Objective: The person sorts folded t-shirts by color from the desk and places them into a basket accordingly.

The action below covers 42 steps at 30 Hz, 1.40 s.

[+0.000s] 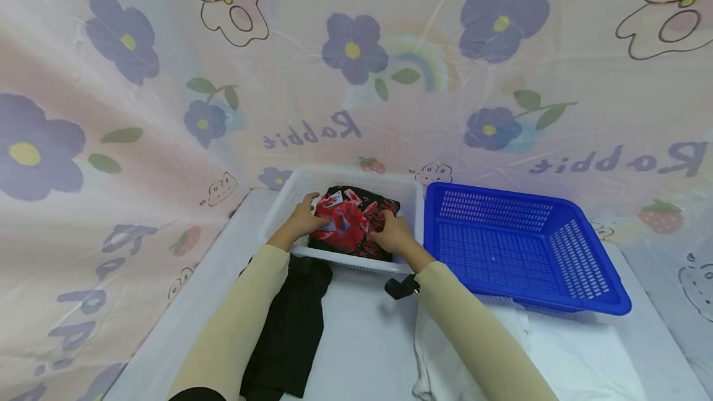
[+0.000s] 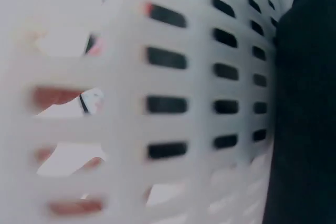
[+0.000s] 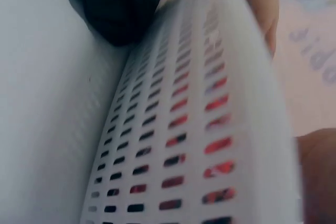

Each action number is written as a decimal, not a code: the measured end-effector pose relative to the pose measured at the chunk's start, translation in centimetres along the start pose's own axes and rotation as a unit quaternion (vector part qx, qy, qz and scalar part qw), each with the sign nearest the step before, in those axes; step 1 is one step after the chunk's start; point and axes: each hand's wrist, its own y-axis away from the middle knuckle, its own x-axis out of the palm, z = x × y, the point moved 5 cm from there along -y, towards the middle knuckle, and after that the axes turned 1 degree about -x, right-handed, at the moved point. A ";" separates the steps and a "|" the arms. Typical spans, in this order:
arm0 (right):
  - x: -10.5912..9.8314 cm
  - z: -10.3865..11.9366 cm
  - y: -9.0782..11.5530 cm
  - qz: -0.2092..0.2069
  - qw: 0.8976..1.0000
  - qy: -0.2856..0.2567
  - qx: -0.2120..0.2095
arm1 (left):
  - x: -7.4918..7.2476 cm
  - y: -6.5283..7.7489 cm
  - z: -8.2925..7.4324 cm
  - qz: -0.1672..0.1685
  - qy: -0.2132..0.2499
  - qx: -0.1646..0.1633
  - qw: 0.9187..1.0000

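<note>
In the head view a folded black garment with red floral print lies inside a white slotted basket. My left hand holds its left side, thumb on top of the cloth. At the right side my right hand grips it, thumb also over the print; the other fingertips are partly hidden by cloth. A small white tag shows near the garment's upper left. Both wrist views look mostly at the basket's wall, and red and black cloth shows through the slots in the right one.
To the right stands a blue slotted basket. Black cloth lies in front of the white basket at left, white cloth in front of the blue one. A printed curtain hangs behind the white table.
</note>
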 end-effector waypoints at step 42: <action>8.9 3.7 12.7 0.060 0.950 -0.262 -0.158 | -5.8 20.1 10.9 -0.141 -0.035 0.028 0.989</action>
